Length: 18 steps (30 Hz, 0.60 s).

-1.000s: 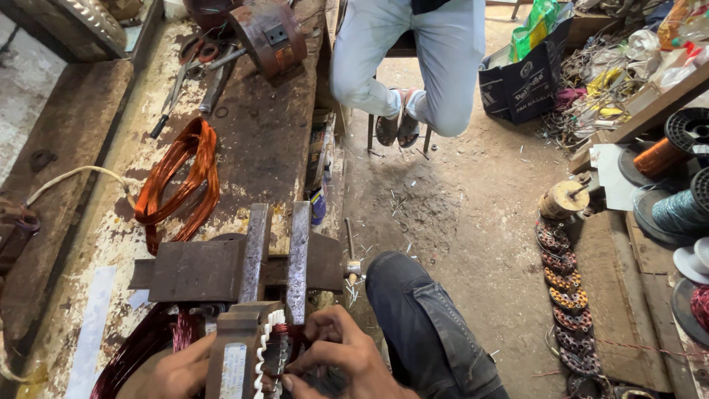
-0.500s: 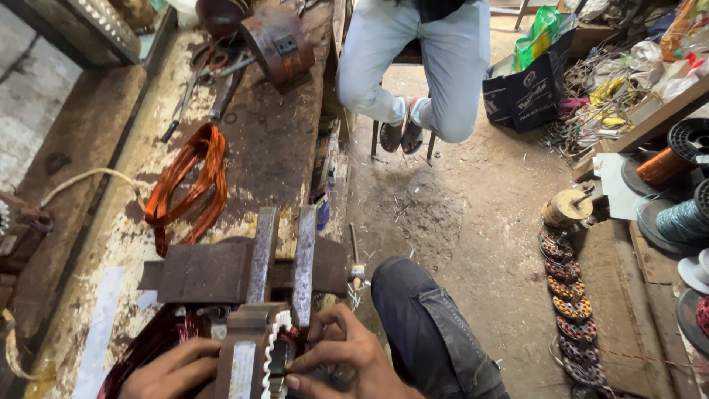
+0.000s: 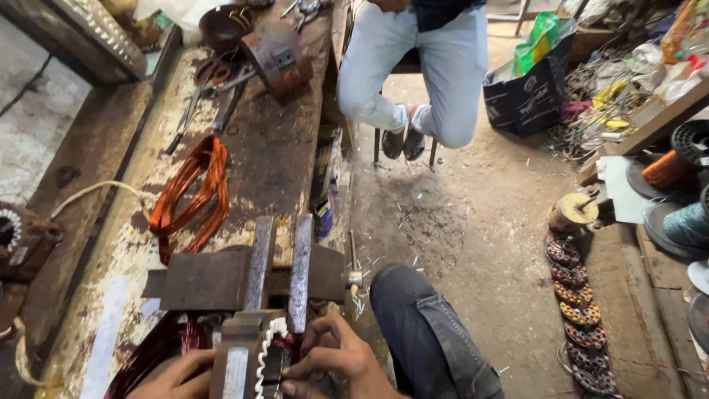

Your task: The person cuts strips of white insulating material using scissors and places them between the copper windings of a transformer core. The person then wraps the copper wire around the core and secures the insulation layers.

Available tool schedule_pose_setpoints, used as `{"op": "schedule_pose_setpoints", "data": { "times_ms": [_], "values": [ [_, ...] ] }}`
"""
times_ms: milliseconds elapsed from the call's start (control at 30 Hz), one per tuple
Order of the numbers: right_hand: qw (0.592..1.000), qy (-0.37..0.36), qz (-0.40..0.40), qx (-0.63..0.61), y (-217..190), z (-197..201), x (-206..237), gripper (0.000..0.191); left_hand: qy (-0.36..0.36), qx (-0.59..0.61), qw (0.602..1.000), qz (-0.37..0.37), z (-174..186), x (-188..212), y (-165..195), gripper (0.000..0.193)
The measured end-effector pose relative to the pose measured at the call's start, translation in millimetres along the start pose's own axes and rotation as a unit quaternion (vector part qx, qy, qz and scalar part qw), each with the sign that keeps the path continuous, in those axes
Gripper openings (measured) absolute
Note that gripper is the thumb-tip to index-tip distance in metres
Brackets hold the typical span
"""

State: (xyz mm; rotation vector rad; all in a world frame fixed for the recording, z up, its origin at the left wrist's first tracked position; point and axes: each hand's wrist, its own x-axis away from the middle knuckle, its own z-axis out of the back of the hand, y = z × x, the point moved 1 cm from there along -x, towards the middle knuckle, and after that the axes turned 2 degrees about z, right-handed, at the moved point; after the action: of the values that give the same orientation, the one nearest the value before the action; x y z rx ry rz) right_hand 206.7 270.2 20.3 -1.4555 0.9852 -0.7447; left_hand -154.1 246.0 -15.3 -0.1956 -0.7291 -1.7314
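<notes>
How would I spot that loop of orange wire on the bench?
Start at the long wooden workbench on the left. Just beyond the steel vise, the copper wire coil lies flat: a bright orange elongated loop, unlike the dull grey tools further up.

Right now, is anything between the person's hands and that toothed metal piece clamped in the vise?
Nothing visible. The right hand already pinches the stator core held in the vise, and the left hand rests beside it.

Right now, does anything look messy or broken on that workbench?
Yes. The workbench top is worn, its pale paint flaking off. A loose coil of copper wire sprawls beside the vise, and pliers lie scattered further back. Both hands, left and right, rest on the clamped motor part.
</notes>
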Motion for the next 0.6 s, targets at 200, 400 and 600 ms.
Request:
{"op": "schedule_pose_setpoints", "data": {
  "times_ms": [200, 400, 600],
  "values": [
    [1.000, -0.011, 0.019, 0.005, -15, 5, 0, 0.017, -0.071, -0.111, 0.991, 0.005, 15, 9, 24, 0.052],
    [0.999, -0.016, 0.025, 0.020, -18, 4, 1, 0.014, 0.111, -0.021, 0.993, -0.014, 1, 24, 26, 0.039],
    [0.999, -0.012, 0.027, 0.018, -19, 4, 1, 0.015, 0.108, -0.006, 0.994, -0.023, 6, 22, 30, 0.041]
  ]
}}
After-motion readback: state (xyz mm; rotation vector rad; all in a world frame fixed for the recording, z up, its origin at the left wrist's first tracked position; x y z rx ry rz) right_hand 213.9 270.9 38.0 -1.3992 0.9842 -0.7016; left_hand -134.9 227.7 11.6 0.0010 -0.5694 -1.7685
